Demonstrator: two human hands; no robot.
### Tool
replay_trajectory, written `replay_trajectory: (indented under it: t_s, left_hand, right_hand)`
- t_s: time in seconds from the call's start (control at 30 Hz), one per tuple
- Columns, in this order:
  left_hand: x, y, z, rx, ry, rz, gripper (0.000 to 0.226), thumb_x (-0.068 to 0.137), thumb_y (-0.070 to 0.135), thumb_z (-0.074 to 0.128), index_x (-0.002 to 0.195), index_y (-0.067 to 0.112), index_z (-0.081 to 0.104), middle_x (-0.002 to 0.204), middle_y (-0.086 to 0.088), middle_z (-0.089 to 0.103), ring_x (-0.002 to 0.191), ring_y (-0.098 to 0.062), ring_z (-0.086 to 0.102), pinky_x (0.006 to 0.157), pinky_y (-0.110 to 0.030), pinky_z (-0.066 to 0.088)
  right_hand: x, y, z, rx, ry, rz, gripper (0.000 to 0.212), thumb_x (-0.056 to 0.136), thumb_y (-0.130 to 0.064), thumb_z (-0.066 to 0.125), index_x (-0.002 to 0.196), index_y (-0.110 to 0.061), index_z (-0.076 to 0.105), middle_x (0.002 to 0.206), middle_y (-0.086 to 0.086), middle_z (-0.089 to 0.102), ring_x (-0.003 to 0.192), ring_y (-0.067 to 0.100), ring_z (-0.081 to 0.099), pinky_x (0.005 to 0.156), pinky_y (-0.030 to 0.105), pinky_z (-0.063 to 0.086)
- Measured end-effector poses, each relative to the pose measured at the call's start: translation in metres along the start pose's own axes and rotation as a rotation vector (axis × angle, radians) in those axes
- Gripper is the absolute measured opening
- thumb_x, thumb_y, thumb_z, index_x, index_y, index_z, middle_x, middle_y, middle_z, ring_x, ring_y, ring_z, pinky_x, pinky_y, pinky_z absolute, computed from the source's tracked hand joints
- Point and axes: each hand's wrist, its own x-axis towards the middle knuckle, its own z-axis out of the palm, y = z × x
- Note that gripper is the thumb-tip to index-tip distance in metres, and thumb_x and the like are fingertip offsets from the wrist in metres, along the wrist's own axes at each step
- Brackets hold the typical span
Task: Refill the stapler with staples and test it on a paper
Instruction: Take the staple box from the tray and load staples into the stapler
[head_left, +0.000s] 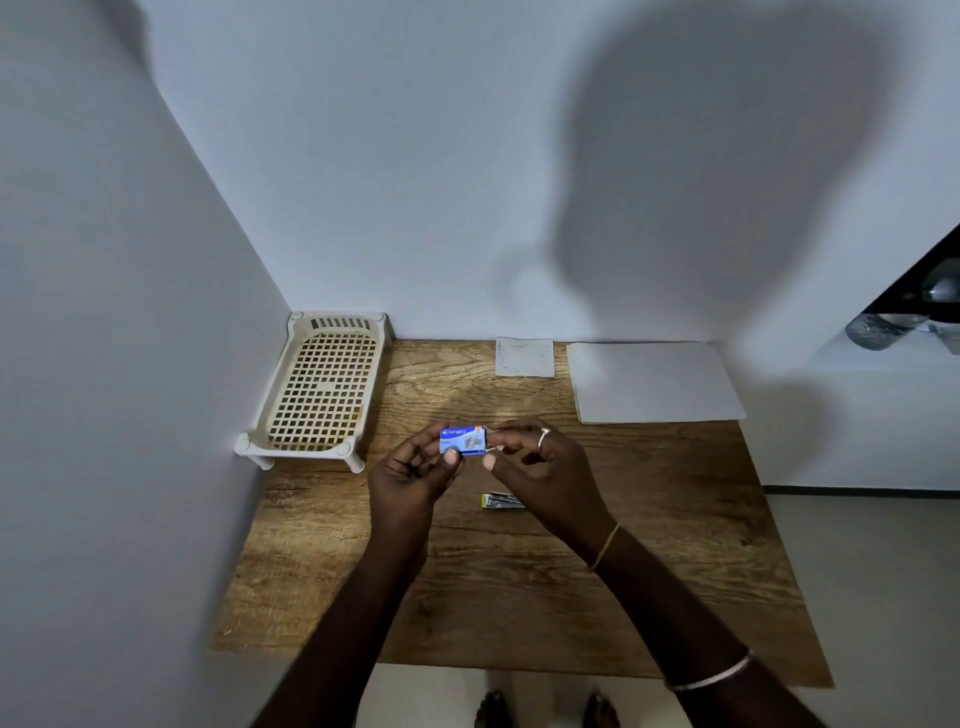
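Observation:
My left hand (415, 467) holds a small blue staple box (462, 440) above the middle of the wooden table (519, 597). My right hand (535, 457) pinches the box's right end with thumb and fingers. The small stapler (501, 501) lies flat on the table just below my hands, untouched. A large white paper sheet (654, 382) rests at the back right of the table. A smaller white square paper (524, 356) lies to its left against the wall.
A cream plastic lattice rack (319, 389) stands on short legs at the back left corner. Walls close the table at the left and back. My feet show on the floor below the table's front edge.

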Motion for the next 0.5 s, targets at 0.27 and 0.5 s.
replay_trajectory:
  t_s: [0.27, 0.5]
  left_hand:
    - [-0.001, 0.003, -0.003, 0.078, 0.013, 0.013, 0.042, 0.079, 0.007, 0.076, 0.12, 0.005, 0.068, 0.105, -0.016, 0.076, 0.1, -0.024, 0.072, 0.082, -0.029, 0.057]
    - [0.004, 0.012, -0.002, 0.26, -0.007, 0.075, 0.039, 0.08, -0.001, 0.078, 0.118, 0.005, 0.069, 0.103, -0.007, 0.078, 0.097, -0.021, 0.075, 0.082, -0.028, 0.058]
  right_hand:
    - [-0.001, 0.01, 0.012, 0.123, 0.039, 0.149, 0.014, 0.09, -0.02, 0.071, 0.103, -0.021, 0.078, 0.1, -0.012, 0.074, 0.088, 0.009, 0.07, 0.075, 0.028, 0.059]
    - [-0.001, 0.015, 0.017, 0.547, 0.029, 0.373, 0.018, 0.088, -0.007, 0.073, 0.105, -0.01, 0.076, 0.102, 0.005, 0.078, 0.092, 0.019, 0.073, 0.076, 0.032, 0.06]
